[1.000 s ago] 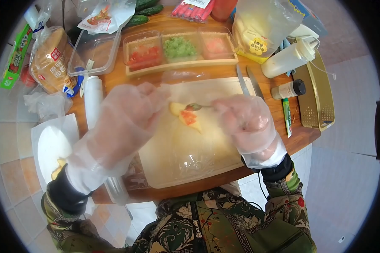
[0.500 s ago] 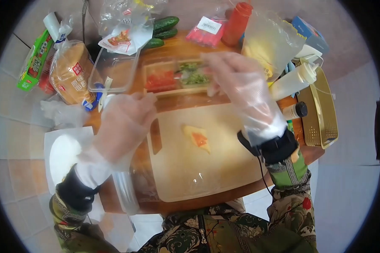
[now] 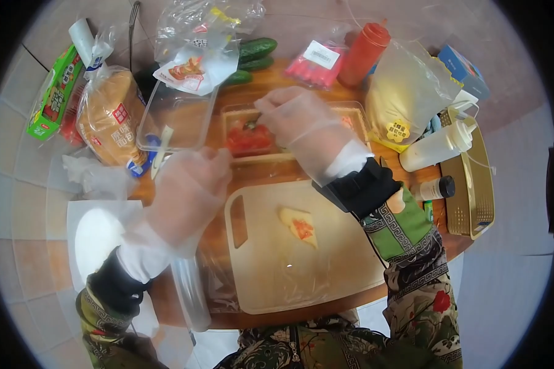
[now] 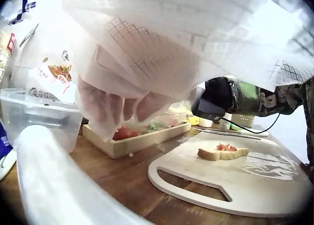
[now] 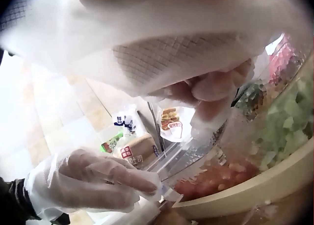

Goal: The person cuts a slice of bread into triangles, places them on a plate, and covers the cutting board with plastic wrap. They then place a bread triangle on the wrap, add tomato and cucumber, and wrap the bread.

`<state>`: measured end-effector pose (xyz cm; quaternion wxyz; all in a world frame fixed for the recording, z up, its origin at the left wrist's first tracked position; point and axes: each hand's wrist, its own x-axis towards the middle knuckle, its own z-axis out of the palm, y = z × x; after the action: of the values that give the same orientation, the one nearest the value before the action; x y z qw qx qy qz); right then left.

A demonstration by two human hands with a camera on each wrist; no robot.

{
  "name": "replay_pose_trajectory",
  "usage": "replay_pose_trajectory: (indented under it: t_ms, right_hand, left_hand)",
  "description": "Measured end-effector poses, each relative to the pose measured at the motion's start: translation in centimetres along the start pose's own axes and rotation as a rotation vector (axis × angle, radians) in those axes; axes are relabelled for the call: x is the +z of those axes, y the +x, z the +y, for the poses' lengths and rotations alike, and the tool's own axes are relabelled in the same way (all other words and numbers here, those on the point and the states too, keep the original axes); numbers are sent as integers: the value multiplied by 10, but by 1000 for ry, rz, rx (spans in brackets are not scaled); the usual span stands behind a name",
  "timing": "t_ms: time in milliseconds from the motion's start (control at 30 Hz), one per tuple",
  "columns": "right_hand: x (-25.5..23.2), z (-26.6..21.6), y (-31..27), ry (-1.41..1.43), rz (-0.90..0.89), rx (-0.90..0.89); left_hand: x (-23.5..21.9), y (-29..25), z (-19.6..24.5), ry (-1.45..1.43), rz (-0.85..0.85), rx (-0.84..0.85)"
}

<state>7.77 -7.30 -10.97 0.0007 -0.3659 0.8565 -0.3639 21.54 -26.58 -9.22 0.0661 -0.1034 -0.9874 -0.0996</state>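
My gloved right hand (image 3: 305, 126) pinches a spoon (image 3: 250, 125), its dark bowl at the diced red food (image 3: 243, 142) in the left tub of a wooden tray (image 3: 271, 157). In the right wrist view the fingers hide most of the spoon. Loosely bent and holding nothing, my gloved left hand (image 3: 181, 194) hovers left of the cutting board (image 3: 258, 277). On that board lies a small bread piece (image 3: 288, 216) with red dice (image 3: 302, 229) on top; the left wrist view shows the bread (image 4: 210, 154) too.
Left of the tray are a clear plastic box (image 3: 178, 117) and bagged bread (image 3: 112, 117). A red bottle (image 3: 364, 55) and a white squeeze bottle (image 3: 434, 149) stand to the right. A clear roll (image 3: 191, 292) lies beside the board.
My right hand with the spoon has moved off the bread to the tray, first by the green food, then left to the red dice. The left hand is away from the bread.
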Motion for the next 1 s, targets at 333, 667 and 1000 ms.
replay_pose_trajectory:
  t_ms: [333, 667, 1000]
  right_hand:
    - [22, 45, 15, 354, -49, -125]
    - [-6, 12, 6, 812, -38, 540]
    - [-59, -1, -57, 799, 77, 327]
  left_hand:
    - [2, 3, 0, 25, -12, 28]
    - [1, 1, 0, 8, 16, 69]
    - [-4, -8, 4, -12, 36, 90]
